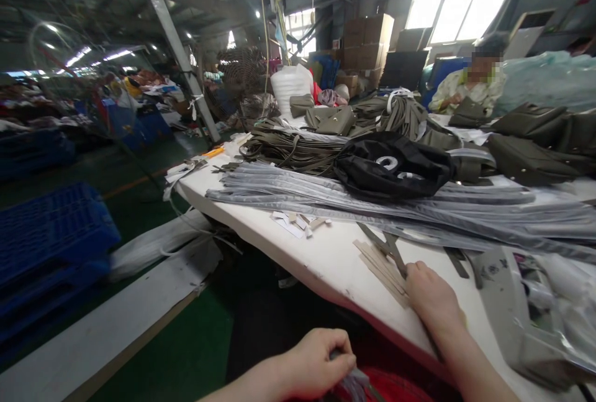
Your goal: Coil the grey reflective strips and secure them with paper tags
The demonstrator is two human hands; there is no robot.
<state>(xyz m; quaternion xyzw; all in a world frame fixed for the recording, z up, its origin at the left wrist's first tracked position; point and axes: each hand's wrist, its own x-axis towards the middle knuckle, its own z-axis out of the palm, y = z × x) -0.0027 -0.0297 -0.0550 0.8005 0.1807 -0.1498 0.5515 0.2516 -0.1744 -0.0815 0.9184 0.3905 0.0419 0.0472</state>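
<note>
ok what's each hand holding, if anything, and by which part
Left hand: curled around a greyish item, part unclear. Right hand: at a dark strip; grip unclear.

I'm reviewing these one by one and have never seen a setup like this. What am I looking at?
There is no machine here: a person works with two bare hands, and the single picture comes from a camera on their head, looking forward and down. On the white table lie long grey strips, olive strips, a black bundle and small paper scraps. The left hand, near the table's edge, is closed around a greyish item, mostly hidden. The right hand is beside thin beige strips, its fingers at a dark narrow piece; its grip is unclear. Across the table sits another person.
</note>
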